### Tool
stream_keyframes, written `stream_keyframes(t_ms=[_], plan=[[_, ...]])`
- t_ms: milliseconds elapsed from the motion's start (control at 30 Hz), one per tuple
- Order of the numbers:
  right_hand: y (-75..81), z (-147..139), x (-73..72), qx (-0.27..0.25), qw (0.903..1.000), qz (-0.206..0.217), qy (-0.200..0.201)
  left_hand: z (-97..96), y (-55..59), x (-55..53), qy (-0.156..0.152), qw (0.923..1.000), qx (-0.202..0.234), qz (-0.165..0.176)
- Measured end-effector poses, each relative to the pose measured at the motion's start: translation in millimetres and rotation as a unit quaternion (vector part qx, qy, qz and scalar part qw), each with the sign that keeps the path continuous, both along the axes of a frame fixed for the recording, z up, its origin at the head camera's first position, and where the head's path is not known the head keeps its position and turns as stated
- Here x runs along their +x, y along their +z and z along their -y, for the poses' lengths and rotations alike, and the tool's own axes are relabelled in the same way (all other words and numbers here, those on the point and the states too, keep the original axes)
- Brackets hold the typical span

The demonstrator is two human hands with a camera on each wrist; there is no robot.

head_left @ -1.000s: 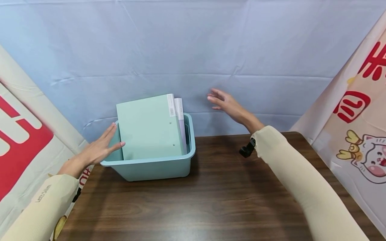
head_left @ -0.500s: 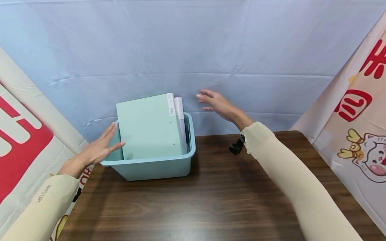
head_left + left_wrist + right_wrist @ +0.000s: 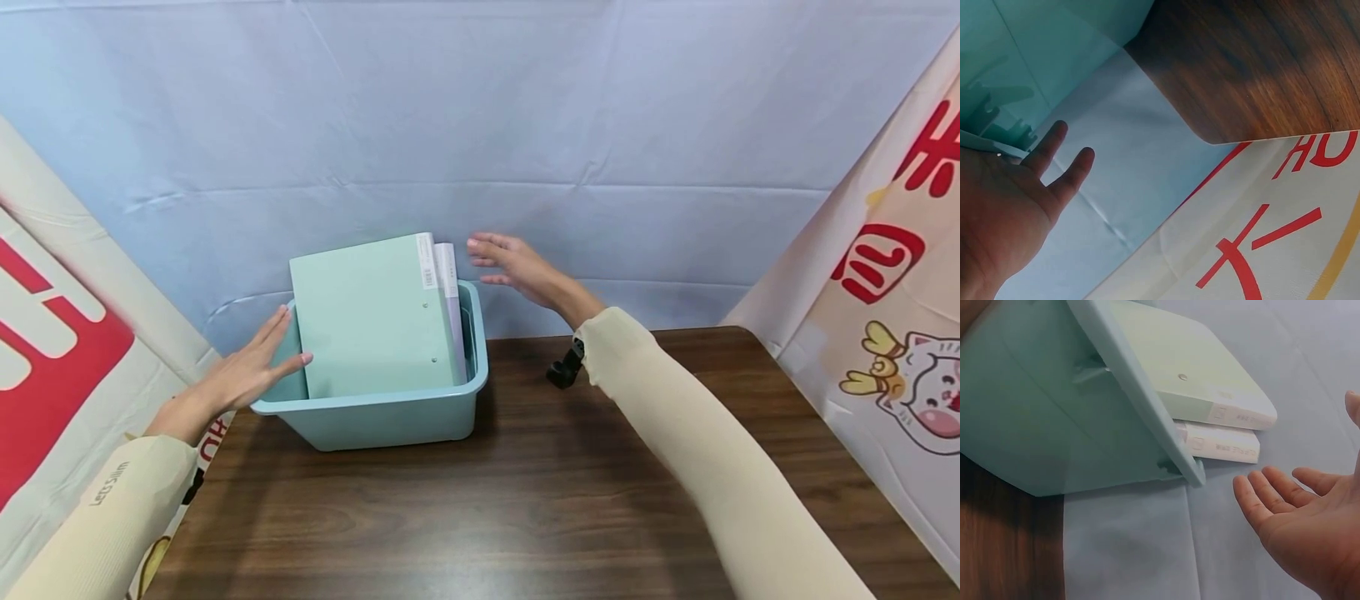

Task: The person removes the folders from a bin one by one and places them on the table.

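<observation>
A pale green ring binder (image 3: 367, 325) and a lilac binder (image 3: 453, 312) behind it stand tilted in a light blue plastic basin (image 3: 390, 425), their tops rising above its rim. At the basin's left end, my left hand (image 3: 247, 367) rests by the rim with fingers spread straight. In the left wrist view the left hand (image 3: 1010, 212) lies close against the rim. My right hand (image 3: 517, 265) hovers just right of the binders, fingers loosely extended and holding nothing. The right wrist view shows the right hand (image 3: 1310, 525) palm up in view, apart from the binder spines.
The basin stands at the back left of a dark wooden table (image 3: 480, 517). A pale blue cloth (image 3: 480, 100) hangs right behind it. Printed banners (image 3: 900, 333) hang at both sides. A black wrist camera (image 3: 566, 367) hangs below the right wrist.
My right hand has moved left, nearer the binders and the basin's right end. The left hand, basin and binders have stayed in place.
</observation>
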State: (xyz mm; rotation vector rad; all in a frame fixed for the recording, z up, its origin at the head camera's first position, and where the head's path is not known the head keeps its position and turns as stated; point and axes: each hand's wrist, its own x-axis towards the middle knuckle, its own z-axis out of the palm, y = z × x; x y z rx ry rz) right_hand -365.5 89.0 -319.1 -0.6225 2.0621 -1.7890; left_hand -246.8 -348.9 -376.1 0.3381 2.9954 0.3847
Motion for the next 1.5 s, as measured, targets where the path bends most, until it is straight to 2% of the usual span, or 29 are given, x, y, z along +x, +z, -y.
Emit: stream_keyframes(t_ms=[333,700,967,1300,1500], plan=[[-7.9,15,4.0,-0.012,0.9996,0.003,0.027,-0.8,0.5,1.2,0.0,1.0,-0.001,0.004],[-13.6,29,7.3,0.002,0.9988,-0.012,0.047,0.0,-1.1,0.2,-0.002,1.0,-0.001,0.0],[-17.1,34,7.4,0.037,0.9974,-0.044,0.043,-1.2,1.0,0.7,0.003,0.9999,0.003,0.011],[-19.6,39,5.7,0.037,0.9963,-0.057,0.052,-0.6,2.6,1.5,0.0,1.0,0.002,0.002],[-18.2,42,4.7,0.065,0.9925,-0.087,0.055,-0.5,4.2,2.2,-0.001,1.0,0.006,-0.002]])
